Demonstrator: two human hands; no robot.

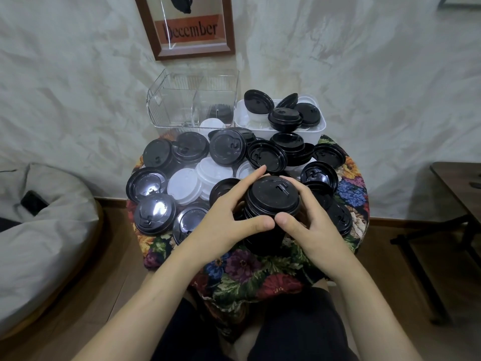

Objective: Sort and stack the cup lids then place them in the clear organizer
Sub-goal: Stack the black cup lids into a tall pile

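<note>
A tall stack of black cup lids (272,196) stands near the front of the small round table. My left hand (229,220) grips its left side and my right hand (307,220) grips its right side, thumbs almost meeting in front. Several loose black lids (227,145) and white lids (183,185) lie scattered over the table behind. The clear organizer (179,108) stands at the back left, with a few lids low in its right compartment.
A white tub (316,131) holding black and white lids sits at the back right. The table wears a floral cloth (250,272). A grey beanbag (39,230) lies left, a dark wooden table (458,188) right, and a framed picture (187,27) hangs behind.
</note>
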